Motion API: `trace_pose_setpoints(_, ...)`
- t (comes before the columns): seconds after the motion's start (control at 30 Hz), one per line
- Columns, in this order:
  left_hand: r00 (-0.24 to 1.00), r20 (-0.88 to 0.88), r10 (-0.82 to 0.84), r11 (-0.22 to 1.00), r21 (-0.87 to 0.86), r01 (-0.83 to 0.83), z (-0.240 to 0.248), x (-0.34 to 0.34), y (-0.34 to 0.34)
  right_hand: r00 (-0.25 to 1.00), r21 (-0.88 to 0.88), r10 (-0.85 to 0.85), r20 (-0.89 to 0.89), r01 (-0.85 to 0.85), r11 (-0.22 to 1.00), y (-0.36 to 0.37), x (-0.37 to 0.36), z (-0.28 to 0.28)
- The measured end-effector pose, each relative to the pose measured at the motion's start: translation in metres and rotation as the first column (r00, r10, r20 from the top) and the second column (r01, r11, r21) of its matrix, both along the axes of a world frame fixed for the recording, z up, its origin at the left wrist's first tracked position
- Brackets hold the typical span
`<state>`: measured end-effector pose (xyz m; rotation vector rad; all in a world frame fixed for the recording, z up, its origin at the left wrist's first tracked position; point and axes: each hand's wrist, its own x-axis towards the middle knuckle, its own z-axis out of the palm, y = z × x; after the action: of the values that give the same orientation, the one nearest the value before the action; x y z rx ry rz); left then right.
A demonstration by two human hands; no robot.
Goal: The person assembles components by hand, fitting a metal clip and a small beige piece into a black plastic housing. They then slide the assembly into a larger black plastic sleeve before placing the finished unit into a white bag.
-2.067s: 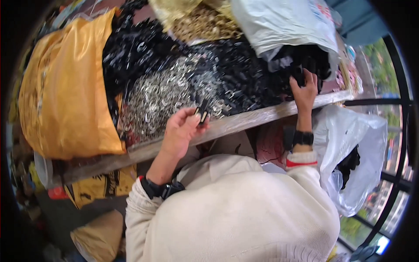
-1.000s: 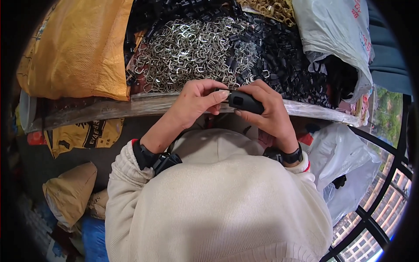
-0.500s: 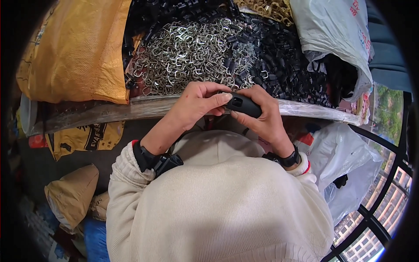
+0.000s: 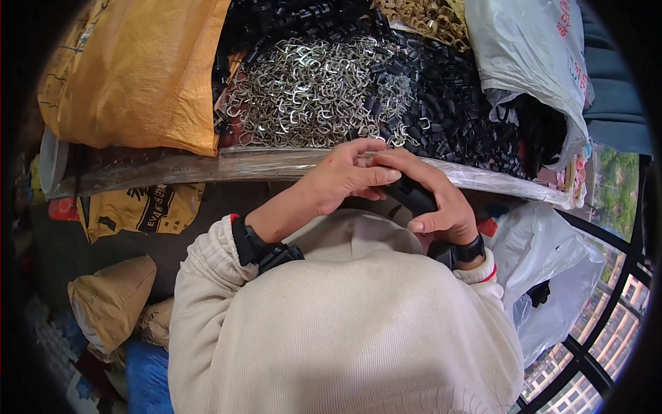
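Both hands are together just off the near edge of the work table (image 4: 262,164), around an elongated black plastic part (image 4: 412,196) with rounded edges. My left hand (image 4: 352,178) pinches its far left end, thumb on top; whether a smaller piece sits in those fingertips is hidden. My right hand (image 4: 448,200) wraps the other side, its fingers reaching over the top toward the left fingertips and its thumb at the near end. Beyond the hands lies a heap of bent silver metal hooks (image 4: 303,90), beside a heap of small black plastic pieces (image 4: 455,110).
An orange woven sack (image 4: 138,76) stands on the table's left, a whitish plastic bag (image 4: 531,62) on its right. Brass-coloured pieces (image 4: 431,19) lie at the back. Below are a yellow printed sack (image 4: 148,210), a brown paper bag (image 4: 114,297) and a clear plastic bag (image 4: 545,255).
Both hands and the black part have shifted right and a little toward my body. My right fingers now reach over the part's top, covering its opening. The view has shifted slightly.
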<state>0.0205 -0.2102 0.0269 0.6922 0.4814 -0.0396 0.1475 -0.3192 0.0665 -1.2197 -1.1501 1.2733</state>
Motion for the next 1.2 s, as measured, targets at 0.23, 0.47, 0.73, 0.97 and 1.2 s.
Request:
trace_pose_setpoints(0.23,0.999,0.047,0.010,1.000,-0.022,-0.009,-0.006,-0.004,0.020,0.579,0.228,-0.534,0.617,0.518,0.824,-0.055,0.018,0.019)
trace_pose_setpoints(0.47,0.874,0.140,0.466,0.709,0.532,-0.463,0.008,-0.025,0.106,-0.565,0.759,-0.592,0.575,0.639,0.127,-0.229,0.073,0.097)
trace_pose_setpoints(0.73,0.805,0.177,0.567,0.506,0.696,-0.509,0.010,-0.021,0.143,-0.238,0.513,-0.950,0.199,0.852,-0.106,-0.243,0.073,0.087)
trace_pose_setpoints(0.97,0.930,0.178,0.323,0.656,0.666,-0.355,0.036,0.017,0.054,0.704,0.285,-0.644,-0.299,0.710,0.644,-0.094,0.037,0.032)
trace_pose_setpoints(1.2,0.891,0.454,0.002,0.907,0.375,-0.194,0.051,0.071,-0.030,0.842,0.174,-0.407,-0.355,0.487,0.856,-0.045,0.004,0.012)
